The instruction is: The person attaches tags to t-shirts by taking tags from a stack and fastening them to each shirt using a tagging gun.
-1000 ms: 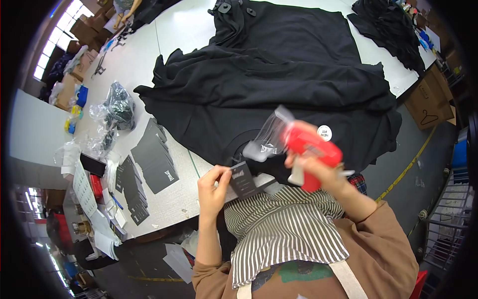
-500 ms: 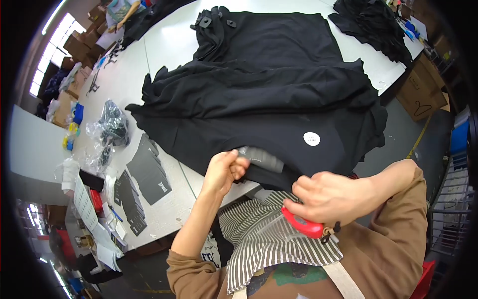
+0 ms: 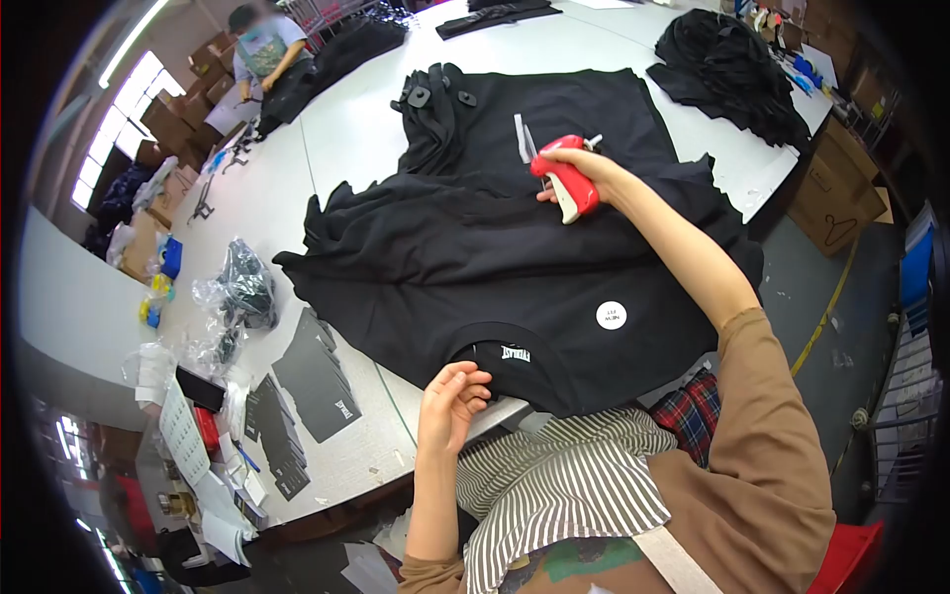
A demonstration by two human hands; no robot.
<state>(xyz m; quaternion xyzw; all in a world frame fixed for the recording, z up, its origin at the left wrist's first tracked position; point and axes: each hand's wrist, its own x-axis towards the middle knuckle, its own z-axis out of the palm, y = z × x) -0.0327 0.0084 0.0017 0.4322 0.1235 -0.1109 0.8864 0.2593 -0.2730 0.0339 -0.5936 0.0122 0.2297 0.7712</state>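
Observation:
A black shirt [image 3: 475,267] lies spread in front of me, with a round white sticker [image 3: 612,316] on it. White lettering shows inside its neck opening [image 3: 515,353]. My left hand [image 3: 453,401] is at the left edge of the neckline, its fingers curled together; what they pinch, if anything, is hidden. Out over the far part of the shirt, my right hand [image 3: 594,176] grips a red and white tagging gun [image 3: 569,183], with a clear strip standing up from it. Grey hang tags [image 3: 317,381] lie fanned on the table to the left, beside narrower dark tags [image 3: 277,445].
More black garments [image 3: 633,104] lie beyond the shirt, and a black heap [image 3: 727,74] is at back right. Plastic-wrapped items [image 3: 242,292] sit left on the white table [image 3: 346,129]. A co-worker [image 3: 272,54] stands at far left. A cardboard box [image 3: 836,188] is right of the table.
My right hand has swung from near my apron to far over the shirt, carrying the tagging gun. A blurred grey tag at the neckline no longer shows. My left hand stays by the neckline.

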